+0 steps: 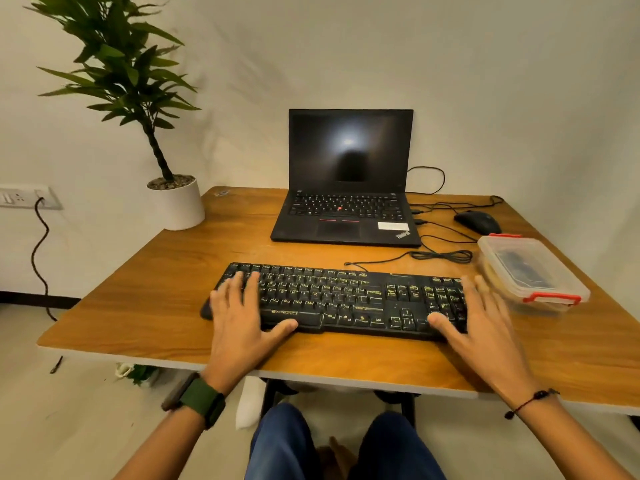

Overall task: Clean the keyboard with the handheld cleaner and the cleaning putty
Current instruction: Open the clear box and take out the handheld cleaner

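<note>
- Head view: a potted plant (175, 199) stands at the far left of the black keyboard (332, 299), on the wooden desk (156, 306).
- The left hand (239, 317), fingers spread, lies flat on the keyboard's left end.
- A laptop (346, 188) sits open behind the keyboard.
- The right hand (474, 320), fingers spread, covers its right end.
- A clear red-clipped container (530, 271) rests just right of the keyboard.

We reach both arms forward. Our left hand (239, 317) lies palm down, fingers spread, thumb out to the right. Our right hand (476, 320) mirrors it, fingers extended, thumb pointing left. Neither hand grips anything.
</note>
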